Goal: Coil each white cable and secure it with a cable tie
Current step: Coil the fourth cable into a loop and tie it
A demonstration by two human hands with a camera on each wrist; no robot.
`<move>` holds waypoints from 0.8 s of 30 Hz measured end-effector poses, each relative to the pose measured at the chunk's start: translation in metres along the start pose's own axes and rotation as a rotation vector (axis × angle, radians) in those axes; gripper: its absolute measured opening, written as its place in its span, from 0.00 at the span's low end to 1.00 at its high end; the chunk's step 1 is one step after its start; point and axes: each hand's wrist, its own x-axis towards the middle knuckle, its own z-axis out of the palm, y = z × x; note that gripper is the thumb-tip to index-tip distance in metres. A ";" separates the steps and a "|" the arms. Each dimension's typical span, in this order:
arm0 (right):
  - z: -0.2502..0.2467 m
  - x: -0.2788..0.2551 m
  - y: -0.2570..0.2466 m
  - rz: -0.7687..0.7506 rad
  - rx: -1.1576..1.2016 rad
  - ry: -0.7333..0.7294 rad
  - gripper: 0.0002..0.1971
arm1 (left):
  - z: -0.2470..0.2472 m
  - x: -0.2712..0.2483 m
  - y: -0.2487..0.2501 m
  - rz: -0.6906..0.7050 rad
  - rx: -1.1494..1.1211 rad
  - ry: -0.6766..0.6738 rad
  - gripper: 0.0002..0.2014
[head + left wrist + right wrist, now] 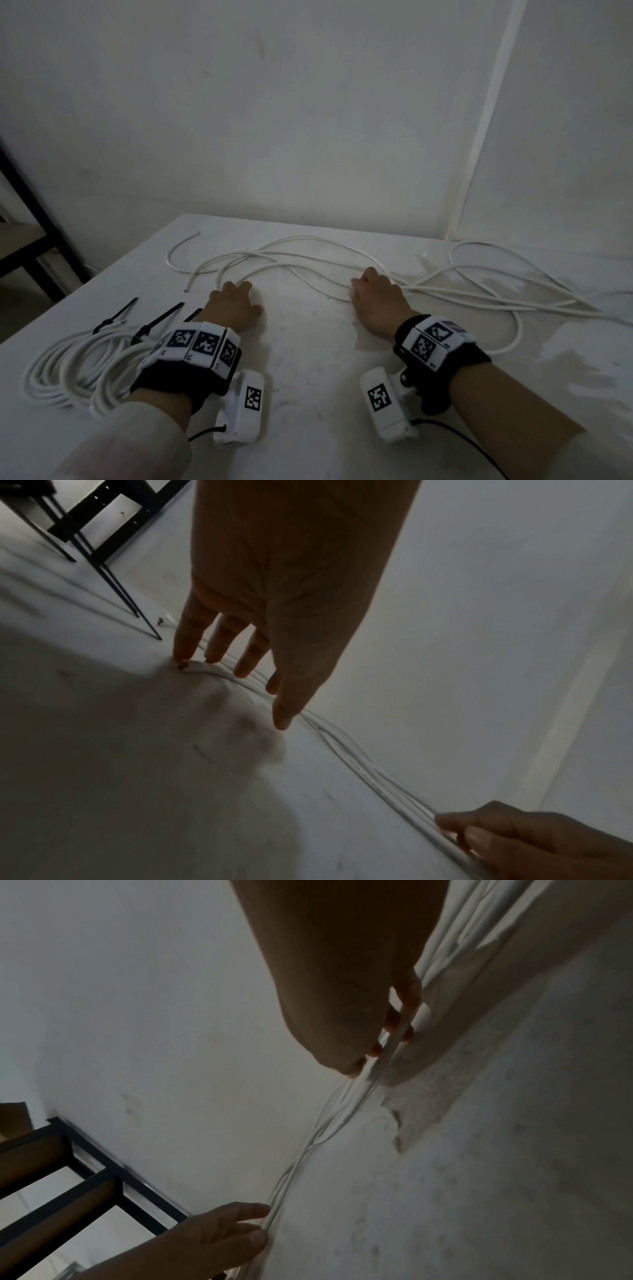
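Note:
A long loose white cable (301,236) sprawls in loops over the white table (308,359), from the middle to the right. My left hand (236,301) lies with straight fingers (219,653) touching a bend of the cable (359,761) on the table. My right hand (376,298) curls its fingers (407,996) round several gathered strands (308,1148); the left wrist view shows this hand (496,834) pinching them. At the near left lie two coiled white cables (68,366), each bound by a black cable tie (116,317).
A black shelf frame (34,219) stands left of the table, beyond its left edge. A white wall (308,120) rises right behind the table. The table's surface is worn and patchy at the right (534,291), under the cable loops.

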 end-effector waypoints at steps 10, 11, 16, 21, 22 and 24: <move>-0.007 0.000 -0.007 -0.045 0.023 0.153 0.15 | -0.003 -0.006 0.020 0.096 -0.004 0.048 0.28; -0.007 -0.002 -0.005 -0.069 -0.051 0.125 0.17 | -0.002 -0.005 0.022 0.088 -0.010 0.057 0.28; -0.001 -0.003 0.005 -0.044 -0.171 0.025 0.11 | -0.001 -0.002 0.019 -0.120 -0.065 0.051 0.24; -0.018 -0.009 0.001 -0.078 0.175 0.232 0.06 | 0.002 -0.002 0.014 -0.128 -0.083 0.067 0.26; -0.024 -0.012 0.001 -0.129 0.236 0.268 0.06 | 0.003 -0.003 0.014 -0.120 -0.082 0.083 0.28; -0.037 -0.022 0.001 -0.254 0.291 0.334 0.06 | 0.001 -0.003 0.014 -0.104 -0.063 0.122 0.30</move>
